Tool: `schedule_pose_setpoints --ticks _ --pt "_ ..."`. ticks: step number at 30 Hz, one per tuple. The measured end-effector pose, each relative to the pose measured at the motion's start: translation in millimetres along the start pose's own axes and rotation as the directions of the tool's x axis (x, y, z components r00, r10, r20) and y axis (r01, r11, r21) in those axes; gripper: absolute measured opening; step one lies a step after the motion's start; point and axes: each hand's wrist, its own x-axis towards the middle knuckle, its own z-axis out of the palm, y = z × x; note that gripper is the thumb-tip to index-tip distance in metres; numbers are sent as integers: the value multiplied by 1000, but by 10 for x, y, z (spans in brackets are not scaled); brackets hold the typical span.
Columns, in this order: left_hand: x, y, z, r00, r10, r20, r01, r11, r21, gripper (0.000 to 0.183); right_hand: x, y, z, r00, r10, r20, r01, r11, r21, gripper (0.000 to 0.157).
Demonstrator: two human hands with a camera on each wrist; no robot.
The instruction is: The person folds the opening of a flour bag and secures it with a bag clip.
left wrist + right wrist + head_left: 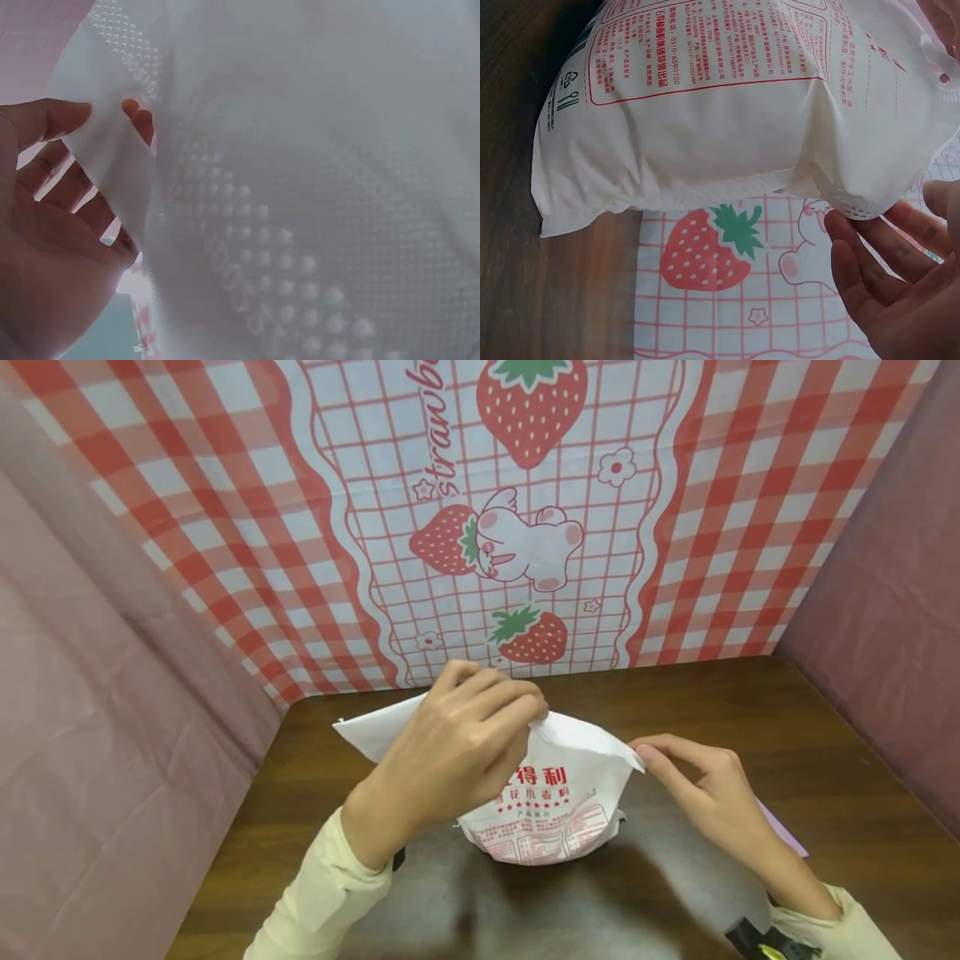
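Two hands hold one white printed bag, located at the middle of the dark wooden table, between the forearms. The left hand grips the bag's upper edge, back of the hand toward the head camera; the left wrist view shows the thumb on the near face of the white material and the other fingers behind it, with two fingertips visible through a gap. The right hand pinches the right upper corner between thumb and forefinger. Both hands are set apart, with a length of the bag's upper edge between them. The upper edge runs from a pointed corner left of the left hand to the right fingertips. The lower part of the bag bulges and carries red characters, a row of stars and small print. Whether its base bears on the table cannot be determined. A purple item lies on the table, partly covered by the right wrist. Pale yellow sleeves cover both forearms. Behind the table hangs a red-and-white checked cloth with strawberry figures; pink curtains flank it on either side.
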Motion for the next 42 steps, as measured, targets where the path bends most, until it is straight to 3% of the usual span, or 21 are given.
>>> schedule_pose_setpoints --ticks 4,9,13,22,27,33,42 --pt "-17 3 1 1000 11 2 -11 1000 -19 14 17 -11 7 1000 -2 -3 2 999 -34 25" --pt "-10 26 -3 1000 16 -19 -17 999 -29 32 23 -4 10 1000 -23 -4 23 999 -45 26" --pt "-8 31 13 1000 6 -20 -6 1000 -1 36 18 11 17 999 -34 -9 34 998 -53 26" --pt "-54 29 59 996 -66 53 65 997 30 18 -5 25 33 1000 -19 -4 19 997 -69 28" --pt "-91 37 58 989 -132 72 126 988 90 23 -9 24 38 999 -31 -14 30 997 -72 28" --pt "-145 0 61 970 -230 74 212 958 193 25 -8 28 44 999 -45 -23 43 996 -79 28" --pt "-211 -33 69 965 -241 107 222 961 165 22 -18 62 61 993 -110 -44 106 991 -76 30"
